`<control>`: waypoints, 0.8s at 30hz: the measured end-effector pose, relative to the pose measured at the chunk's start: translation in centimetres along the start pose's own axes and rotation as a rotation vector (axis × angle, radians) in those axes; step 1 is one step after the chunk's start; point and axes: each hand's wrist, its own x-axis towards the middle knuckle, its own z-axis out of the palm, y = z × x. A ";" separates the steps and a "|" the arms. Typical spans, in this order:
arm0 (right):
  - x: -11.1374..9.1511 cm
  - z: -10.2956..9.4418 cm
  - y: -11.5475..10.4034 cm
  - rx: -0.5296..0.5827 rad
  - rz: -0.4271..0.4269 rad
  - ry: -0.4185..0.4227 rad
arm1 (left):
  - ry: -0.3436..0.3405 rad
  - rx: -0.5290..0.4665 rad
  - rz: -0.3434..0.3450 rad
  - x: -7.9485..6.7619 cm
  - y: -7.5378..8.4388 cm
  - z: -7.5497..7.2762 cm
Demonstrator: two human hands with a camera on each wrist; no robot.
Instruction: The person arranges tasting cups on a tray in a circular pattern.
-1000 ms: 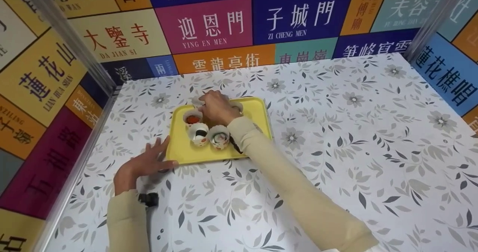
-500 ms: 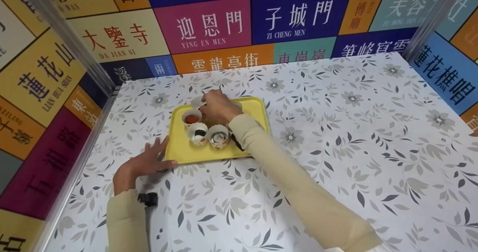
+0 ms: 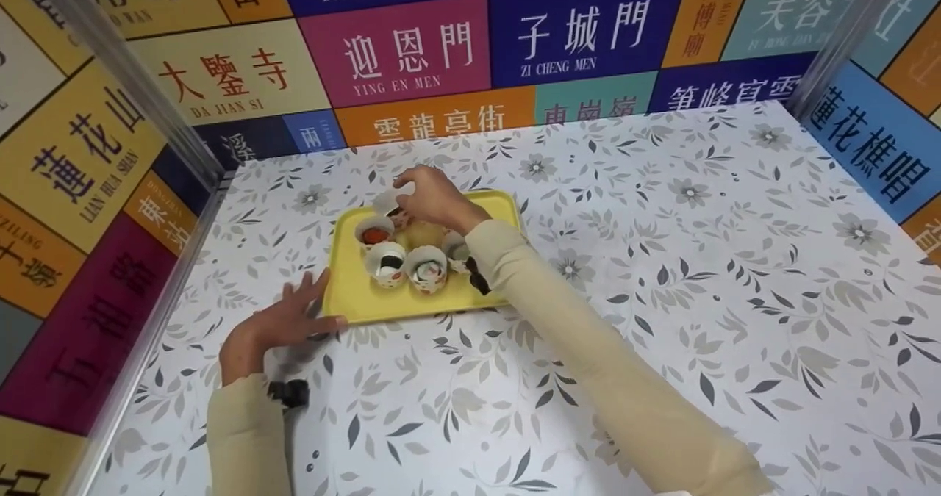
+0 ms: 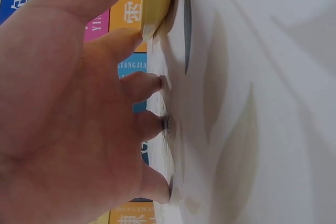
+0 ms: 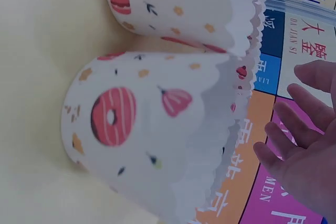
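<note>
A yellow tray (image 3: pixel 353 301) holds several paper baking cups printed with sweets. One front cup (image 3: pixel 387 264) contains a white piece with a black band, like toy or real sushi. Beside it, another cup (image 3: pixel 427 269) holds a roll-like piece. Red filling shows in the left cup (image 3: pixel 374 236). My right hand (image 3: pixel 434 198) is over the back cup (image 3: pixel 388 203), partly covering it. In the right wrist view, its fingers (image 5: pixel 302 114) are relaxed and hold nothing. My left hand (image 3: pixel 287 320) touches the tray's near left corner, fingers spread, some resting on the table (image 4: pixel 252 145).
The right sleeve and a black wrist camera (image 3: pixel 479 279) partly cover another cup (image 3: pixel 456 250) at the tray's right. Panels with Chinese lettering (image 3: pixel 412 48) stand behind and at both sides. Floral cloth (image 3: pixel 662 297) extends around the tray.
My right hand has lifted slightly from the back cup, its fingers coming apart, and its wrist has shifted a little right. The right-hand cup shows more. My left hand stays at the tray corner.
</note>
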 end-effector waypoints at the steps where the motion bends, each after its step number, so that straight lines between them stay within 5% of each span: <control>1: -0.2 -0.2 0.1 0.011 -0.005 0.012 | -0.001 -0.010 -0.004 0.0 0.0 0.0; 7: -1.3 -1.3 1.1 0.057 0.001 0.078 | 0.004 -0.014 0.008 0.2 0.2 -0.2; 15: -3.4 -2.6 2.1 0.146 0.002 0.038 | 0.029 0.003 -0.004 -0.1 0.5 -0.5; 24: -5.8 -3.4 3.3 0.209 -0.012 0.086 | 0.039 -0.005 -0.012 0.0 0.4 -0.3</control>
